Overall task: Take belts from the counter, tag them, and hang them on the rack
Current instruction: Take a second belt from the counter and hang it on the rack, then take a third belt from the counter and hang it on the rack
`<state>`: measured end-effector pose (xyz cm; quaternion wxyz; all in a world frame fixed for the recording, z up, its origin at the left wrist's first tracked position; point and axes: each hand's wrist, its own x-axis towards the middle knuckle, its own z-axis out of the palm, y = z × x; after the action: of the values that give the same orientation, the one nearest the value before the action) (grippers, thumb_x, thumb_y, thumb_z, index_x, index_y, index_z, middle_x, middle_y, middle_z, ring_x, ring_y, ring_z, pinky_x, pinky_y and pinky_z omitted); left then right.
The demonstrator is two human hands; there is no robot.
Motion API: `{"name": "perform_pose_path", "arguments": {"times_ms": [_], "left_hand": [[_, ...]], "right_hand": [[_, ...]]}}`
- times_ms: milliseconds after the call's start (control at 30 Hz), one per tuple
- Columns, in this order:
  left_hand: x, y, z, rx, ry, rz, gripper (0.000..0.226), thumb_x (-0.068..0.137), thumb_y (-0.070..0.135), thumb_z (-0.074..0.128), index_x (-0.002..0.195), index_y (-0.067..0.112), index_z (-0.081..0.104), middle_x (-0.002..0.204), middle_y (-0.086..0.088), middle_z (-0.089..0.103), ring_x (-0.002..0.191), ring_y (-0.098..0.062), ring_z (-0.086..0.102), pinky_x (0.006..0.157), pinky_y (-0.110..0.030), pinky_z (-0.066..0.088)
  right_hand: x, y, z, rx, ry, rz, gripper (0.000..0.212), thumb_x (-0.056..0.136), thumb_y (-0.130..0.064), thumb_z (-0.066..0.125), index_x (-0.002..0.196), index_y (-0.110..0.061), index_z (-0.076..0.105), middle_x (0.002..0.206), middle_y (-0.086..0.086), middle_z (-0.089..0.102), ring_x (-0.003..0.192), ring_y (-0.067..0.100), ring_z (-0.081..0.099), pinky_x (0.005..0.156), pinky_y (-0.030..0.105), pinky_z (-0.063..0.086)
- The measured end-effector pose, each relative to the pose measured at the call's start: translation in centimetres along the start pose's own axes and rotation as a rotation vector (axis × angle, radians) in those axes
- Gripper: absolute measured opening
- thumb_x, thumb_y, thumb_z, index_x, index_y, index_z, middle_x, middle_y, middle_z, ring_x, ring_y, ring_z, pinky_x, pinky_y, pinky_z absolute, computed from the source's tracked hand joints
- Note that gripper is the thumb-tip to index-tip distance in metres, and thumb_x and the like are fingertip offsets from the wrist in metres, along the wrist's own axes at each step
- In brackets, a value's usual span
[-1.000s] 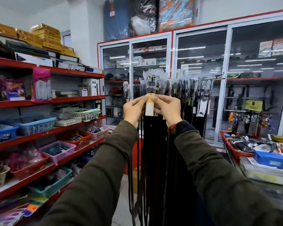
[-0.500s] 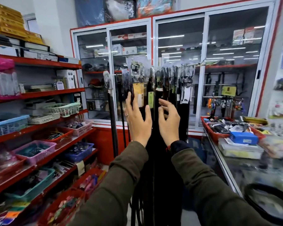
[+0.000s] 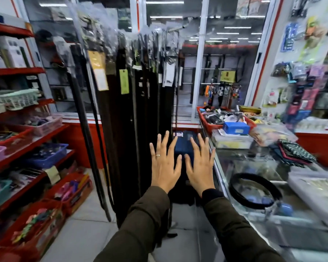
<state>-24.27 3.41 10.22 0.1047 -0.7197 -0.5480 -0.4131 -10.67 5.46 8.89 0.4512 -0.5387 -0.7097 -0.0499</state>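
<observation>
Many dark belts (image 3: pixel 125 118) hang side by side from the rack (image 3: pixel 176 29) at upper centre, with yellow, green and white tags near their buckles. One black belt (image 3: pixel 254 190) lies coiled in a loop on the glass counter (image 3: pixel 273 222) at the right. My left hand (image 3: pixel 164 163) and my right hand (image 3: pixel 200 163) are held out flat in front of me, below the tags and to the left of the counter, fingers spread, holding nothing. A ring sits on my left hand.
Red shelves (image 3: pixel 27 137) with plastic baskets of small goods line the left side. On the counter's far end stand a red tray (image 3: pixel 227 120) of items, a blue box (image 3: pixel 236 127) and folded cloth (image 3: pixel 295 152). Glass cabinets (image 3: pixel 225 59) fill the back wall.
Both hands let go of the tagged belt on the rack, opened, and dropped lower. My view has swung right and down, bringing the counter and the coiled belt into sight.
</observation>
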Motion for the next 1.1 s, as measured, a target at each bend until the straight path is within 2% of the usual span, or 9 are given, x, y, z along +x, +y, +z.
{"name": "perform_pose_path", "arguments": {"times_ms": [300,467,600,667,767,900,967,1033,1100], "left_hand": [[-2.9,5.6,12.7,-0.026,-0.483,0.132,0.061,0.105,0.038,0.035,0.161,0.022,0.016,0.171,0.001,0.004,0.158,-0.022,-0.008,0.128,-0.051,-0.004],[-3.7,9.6,18.0,-0.122,-0.810,0.219,0.066,0.103,0.038,0.044,0.161,0.020,0.017,0.171,0.001,0.011,0.159,-0.023,-0.002,0.127,-0.043,-0.010],[-4.2,13.5,20.6,-0.252,-0.972,0.250,0.087,0.092,0.063,0.052,0.160,0.016,0.022,0.169,-0.002,0.020,0.158,-0.022,0.008,0.127,-0.041,0.003],[-4.8,15.5,21.6,-0.272,-1.005,0.215,0.099,0.083,0.076,0.054,0.158,0.017,0.028,0.166,-0.004,0.028,0.156,-0.024,0.014,0.127,-0.043,0.007],[-5.6,17.1,22.8,-0.228,-0.974,0.182,0.124,0.059,0.100,0.035,0.152,0.020,0.040,0.160,-0.007,0.038,0.155,-0.028,0.019,0.128,-0.049,0.006],[-5.7,17.5,23.6,-0.199,-0.938,0.155,0.128,0.049,0.098,0.023,0.146,0.019,0.050,0.158,-0.009,0.041,0.154,-0.030,0.020,0.128,-0.048,0.007],[-5.6,17.4,23.7,-0.200,-0.955,0.153,0.128,0.049,0.101,0.029,0.145,0.019,0.050,0.159,-0.009,0.040,0.155,-0.030,0.018,0.128,-0.048,0.006],[-5.7,17.4,23.6,-0.206,-0.971,0.145,0.122,0.054,0.100,0.045,0.147,0.021,0.048,0.159,-0.008,0.038,0.155,-0.030,0.016,0.128,-0.049,0.005],[-5.8,17.6,23.3,-0.229,-0.961,0.133,0.109,0.064,0.092,0.055,0.147,0.021,0.047,0.159,-0.007,0.038,0.155,-0.029,0.015,0.128,-0.050,0.004]], "right_hand": [[-6.7,14.9,-3.2,-0.271,-0.257,0.248,0.061,0.101,-0.030,0.036,0.159,-0.018,0.020,0.169,0.002,0.015,0.158,0.026,0.005,0.126,0.055,0.001],[-9.3,21.1,-6.5,-0.361,-0.349,0.426,0.067,0.090,-0.030,0.020,0.151,-0.013,0.041,0.162,0.005,0.036,0.154,0.028,0.024,0.124,0.058,0.007],[-9.5,25.2,-9.6,-0.365,-0.457,0.562,0.061,0.086,-0.003,0.050,0.144,-0.021,0.051,0.158,0.000,0.042,0.155,0.024,0.022,0.125,0.049,0.008],[-9.6,27.2,-10.4,-0.324,-0.502,0.565,0.064,0.080,0.011,0.055,0.136,-0.019,0.059,0.150,0.006,0.052,0.150,0.028,0.034,0.122,0.048,0.027],[-9.2,27.6,-11.7,-0.119,-0.395,0.673,0.058,0.079,0.019,0.046,0.123,-0.012,0.067,0.128,0.012,0.067,0.116,0.034,0.066,0.098,0.036,0.053],[-8.6,28.2,-13.3,-0.031,-0.065,0.801,0.043,0.089,0.012,0.041,0.115,-0.003,0.072,0.122,0.020,0.071,0.099,0.031,0.065,0.089,0.031,0.048],[-8.6,28.6,-13.7,-0.036,-0.065,0.868,0.046,0.087,0.012,0.039,0.114,-0.002,0.073,0.122,0.023,0.071,0.093,0.030,0.063,0.083,0.031,0.046],[-8.8,28.7,-13.8,-0.017,-0.070,0.922,0.049,0.085,0.016,0.037,0.111,0.000,0.074,0.121,0.022,0.070,0.109,0.034,0.065,0.091,0.029,0.046],[-8.9,28.3,-13.8,0.032,-0.084,0.933,0.050,0.082,0.020,0.037,0.108,0.000,0.075,0.108,0.020,0.072,0.100,0.032,0.066,0.084,0.020,0.052]]}}
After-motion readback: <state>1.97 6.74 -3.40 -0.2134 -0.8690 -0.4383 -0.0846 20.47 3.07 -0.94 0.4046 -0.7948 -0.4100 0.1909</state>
